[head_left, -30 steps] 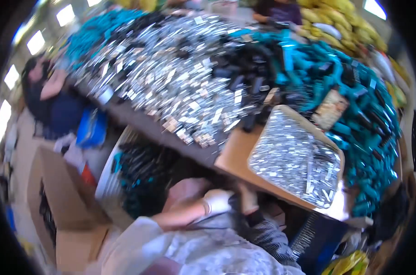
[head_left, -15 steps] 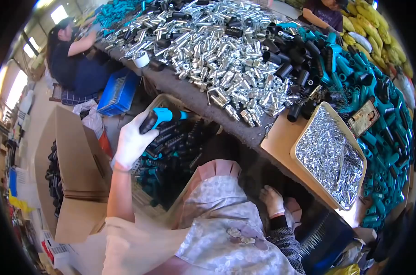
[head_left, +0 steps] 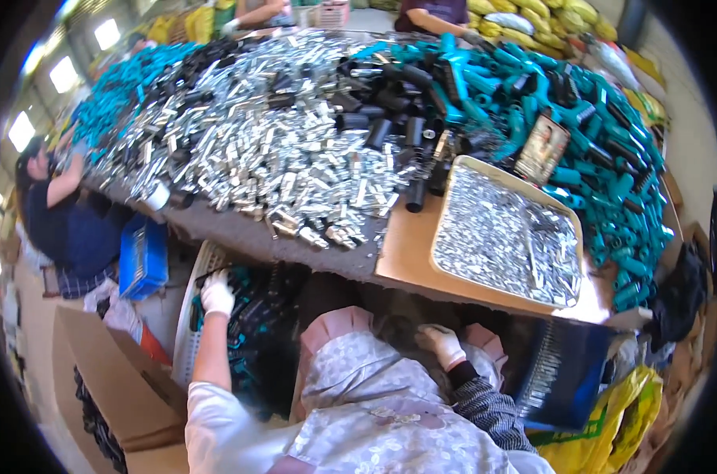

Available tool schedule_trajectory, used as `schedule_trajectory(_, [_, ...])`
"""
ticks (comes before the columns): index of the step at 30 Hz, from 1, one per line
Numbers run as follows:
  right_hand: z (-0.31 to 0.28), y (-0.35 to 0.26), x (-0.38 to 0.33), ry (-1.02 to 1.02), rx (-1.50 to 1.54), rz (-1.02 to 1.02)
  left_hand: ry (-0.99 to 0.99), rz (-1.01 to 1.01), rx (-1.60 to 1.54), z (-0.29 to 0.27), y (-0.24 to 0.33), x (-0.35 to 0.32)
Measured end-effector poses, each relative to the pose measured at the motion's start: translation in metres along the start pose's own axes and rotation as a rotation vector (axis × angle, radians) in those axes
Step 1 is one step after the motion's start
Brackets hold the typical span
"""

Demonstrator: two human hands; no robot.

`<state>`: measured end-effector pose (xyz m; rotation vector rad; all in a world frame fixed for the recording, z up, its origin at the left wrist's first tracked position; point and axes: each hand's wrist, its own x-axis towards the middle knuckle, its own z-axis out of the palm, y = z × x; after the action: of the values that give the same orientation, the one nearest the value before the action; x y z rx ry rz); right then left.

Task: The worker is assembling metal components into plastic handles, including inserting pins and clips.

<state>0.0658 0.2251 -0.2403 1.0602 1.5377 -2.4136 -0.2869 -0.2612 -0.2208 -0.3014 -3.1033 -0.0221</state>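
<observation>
My left hand [head_left: 217, 295], in a white glove, is down at the white plastic basket [head_left: 186, 332] of black and teal parts [head_left: 252, 316]. Its fingers are curled, and a thin dark piece shows beside them; what they hold is hidden. Low by my lap, under the table edge, my gloved right hand [head_left: 440, 344] has its fingers bent leftward in shadow; whether anything is in them cannot be seen. Beyond both hands, a large pile of shiny metal fittings [head_left: 287, 166] covers the table. A cream tray [head_left: 507, 288] of small silver pieces stands on a cardboard sheet [head_left: 406, 245].
Teal tool housings [head_left: 627, 221] heap at the right, black sleeves [head_left: 402, 83] behind the tray. Left of the basket stand a blue crate [head_left: 143, 259] and an open cardboard box [head_left: 109, 387]. A dark blue box [head_left: 564, 379] is right of my lap. Co-workers sit around the table.
My left hand has gone down into the basket area; the teal and black handled piece it held up no longer shows clearly. My view has swung to the right. My right hand stays low.
</observation>
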Motion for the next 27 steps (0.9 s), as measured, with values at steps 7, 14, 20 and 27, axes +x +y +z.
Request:
schedule_trajectory(7, [0.006,0.001,0.002,-0.015,-0.048,-0.003,-0.260,-0.202,-0.023,-0.019,-0.006,-0.009])
schedule_trajectory(14, [0.005,-0.048,-0.067,-0.007,-0.085,-0.395,-0.206,-0.076,0.045,-0.065,0.067,-0.053])
schedule_trajectory(20, [0.008,-0.141,-0.176,0.151,-0.465,-0.917,-0.378,0.061,-0.154,-0.091,0.109,-0.130])
schedule_trajectory(27, [0.006,-0.225,-0.169,0.558,-0.917,-1.640,-0.312,0.333,-0.138,-0.166,0.171,-0.165])
